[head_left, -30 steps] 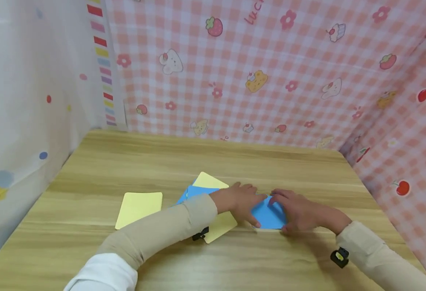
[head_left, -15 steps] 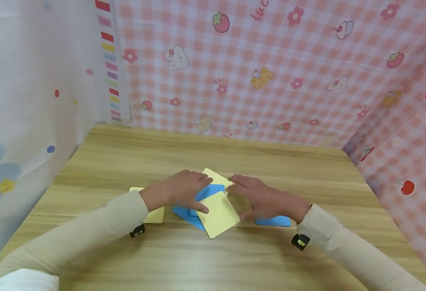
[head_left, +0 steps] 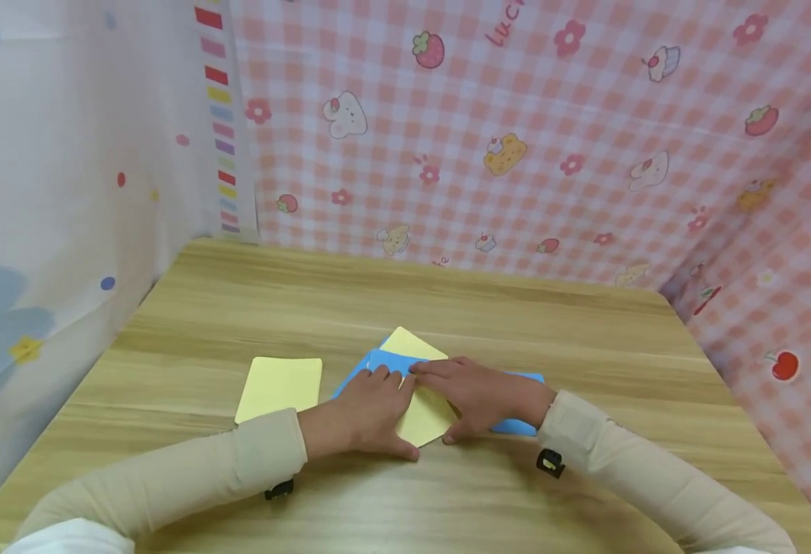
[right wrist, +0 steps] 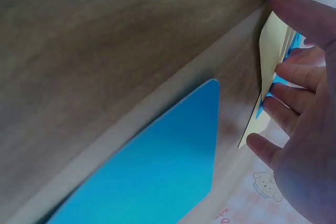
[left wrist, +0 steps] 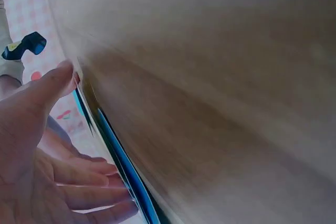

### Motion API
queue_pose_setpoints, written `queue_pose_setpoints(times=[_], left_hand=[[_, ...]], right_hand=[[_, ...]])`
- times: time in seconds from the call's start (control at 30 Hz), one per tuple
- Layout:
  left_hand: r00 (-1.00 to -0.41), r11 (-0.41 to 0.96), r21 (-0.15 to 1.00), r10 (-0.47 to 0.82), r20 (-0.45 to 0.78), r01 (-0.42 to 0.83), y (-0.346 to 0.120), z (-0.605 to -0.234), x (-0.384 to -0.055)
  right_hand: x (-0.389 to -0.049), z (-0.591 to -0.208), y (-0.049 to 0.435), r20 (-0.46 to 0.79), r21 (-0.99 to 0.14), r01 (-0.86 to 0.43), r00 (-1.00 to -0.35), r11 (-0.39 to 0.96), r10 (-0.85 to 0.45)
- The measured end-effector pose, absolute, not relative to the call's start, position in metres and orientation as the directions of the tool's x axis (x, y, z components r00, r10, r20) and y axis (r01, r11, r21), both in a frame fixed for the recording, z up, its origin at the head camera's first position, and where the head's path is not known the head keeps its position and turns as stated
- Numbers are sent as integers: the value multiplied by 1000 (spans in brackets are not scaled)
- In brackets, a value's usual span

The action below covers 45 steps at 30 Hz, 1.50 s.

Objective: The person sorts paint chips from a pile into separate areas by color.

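Observation:
A loose pile of yellow and blue cards lies mid-table, its pieces turned at different angles. On top is a yellow card (head_left: pixel 425 417), with a blue card (head_left: pixel 397 360) under it and another yellow corner (head_left: pixel 412 341) behind. My left hand (head_left: pixel 367 413) rests on the pile's left side, fingers spread over the cards, thumb near the front edge. From the right, my right hand (head_left: pixel 485 392) touches the top yellow card, its thumb down by the front corner. Both hands partly cover the pile. In the right wrist view, the right fingertips (right wrist: pixel 283 72) lie against the cards.
A yellow card or stack (head_left: pixel 281 385) lies left of the pile, partly behind the left sleeve. To the right, a blue card (head_left: pixel 518 426) lies partly under the right hand. Patterned cloth walls (head_left: pixel 433 138) stand behind and beside the wooden table (head_left: pixel 322 300).
Both hands have moved left from the blue card on the right to the middle pile. A yellow card now tops the pile, and the hands have come down closer around it.

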<state>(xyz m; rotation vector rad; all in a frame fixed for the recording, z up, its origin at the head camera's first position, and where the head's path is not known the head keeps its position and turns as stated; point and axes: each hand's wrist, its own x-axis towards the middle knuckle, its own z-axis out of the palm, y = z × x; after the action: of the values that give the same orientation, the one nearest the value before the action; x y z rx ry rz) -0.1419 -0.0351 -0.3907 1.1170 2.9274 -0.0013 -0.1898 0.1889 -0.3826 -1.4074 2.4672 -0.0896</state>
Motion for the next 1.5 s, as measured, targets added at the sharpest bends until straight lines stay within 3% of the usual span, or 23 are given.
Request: queue_pose_setpoints(times=[0.13,0.3,0.57,0.77,1.0,1.3,1.5], left_hand=[[-724,726,6,687,-59,688,-36,-389,-146],[-674,680,92,733,-90,727,-41,-383,-158],[-559,541,365,826,-65,757,-83,-339,-187],[-613,587,433,785,-95,684,-153,-310,-194],[-688,678,469,702,-185,566,-223,-337,-178],[-662,673,403,725,-190,620,-231,-378,-175],[-646,659,366,742,-177,657,-216,-350,-180]], right_hand=[[-188,-386,190,-198,-201,-821,-501,535,-843],[-186,-387,190,-143,-235,-807,-522,542,-841],[-189,-354,173,36,-242,-824,-535,512,-844],[-194,-326,113,58,-124,-847,-526,517,-848],[-187,-355,34,-62,3,-858,-513,514,-856],[-186,-394,11,-143,24,-844,-534,536,-833],[-195,-366,32,-162,-39,-805,-580,593,-798]])
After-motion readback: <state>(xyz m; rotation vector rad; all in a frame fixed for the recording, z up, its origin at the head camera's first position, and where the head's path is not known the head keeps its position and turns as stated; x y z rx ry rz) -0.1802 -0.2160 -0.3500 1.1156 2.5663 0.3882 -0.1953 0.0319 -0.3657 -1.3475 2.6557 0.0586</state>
